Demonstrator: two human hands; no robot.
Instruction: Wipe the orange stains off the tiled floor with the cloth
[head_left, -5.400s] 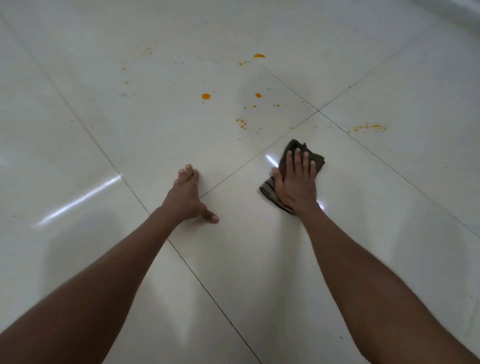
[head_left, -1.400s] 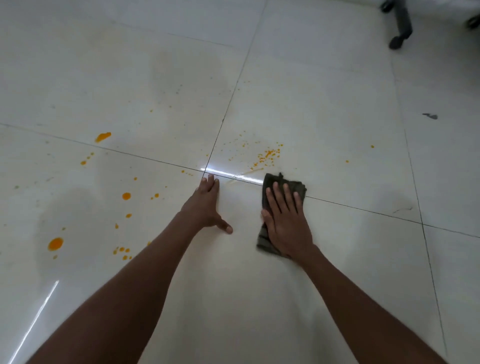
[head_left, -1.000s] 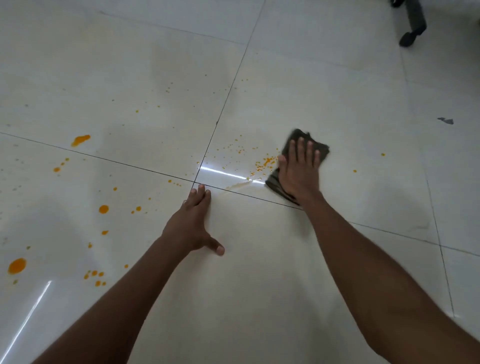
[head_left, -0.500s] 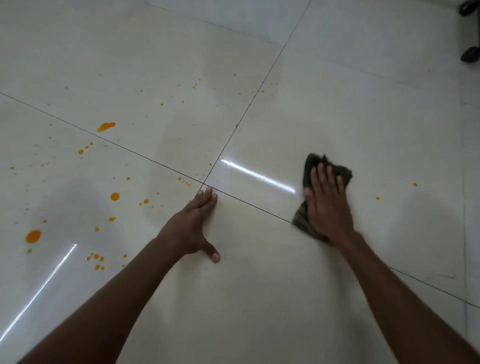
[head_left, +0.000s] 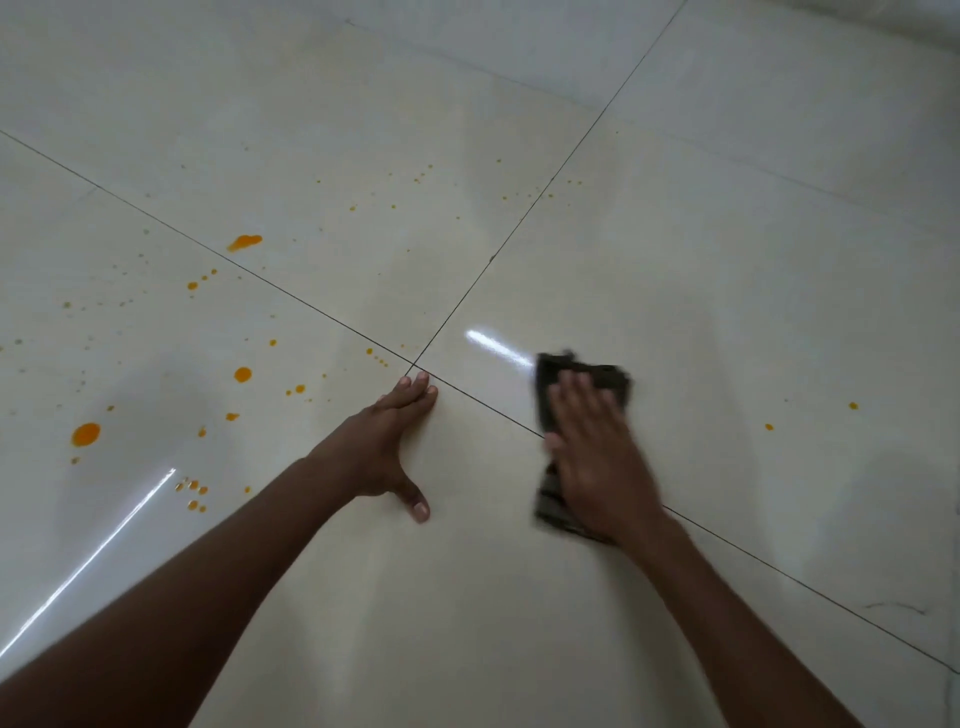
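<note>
My right hand (head_left: 595, 457) presses flat on a dark folded cloth (head_left: 587, 375) that lies across a grout line, just right of where the tiles meet; the hand is blurred. My left hand (head_left: 387, 449) lies flat on the floor with fingers together, fingertips at the tile junction. Orange stains spread over the left tiles: a large drop (head_left: 85, 434), a round drop (head_left: 242, 374), a smear (head_left: 245, 241) and several small specks. Two small orange dots (head_left: 853, 406) sit on the tile to the right of the cloth.
The floor is glossy cream tile (head_left: 727, 260) with thin dark grout lines. A bright light reflection (head_left: 498, 348) lies just left of the cloth, and another streak (head_left: 93, 556) runs at the lower left.
The orange speck cluster near the junction is wiped away. My right hand has slid the cloth back toward me and slightly left across the grout line. My left hand has stayed planted.
</note>
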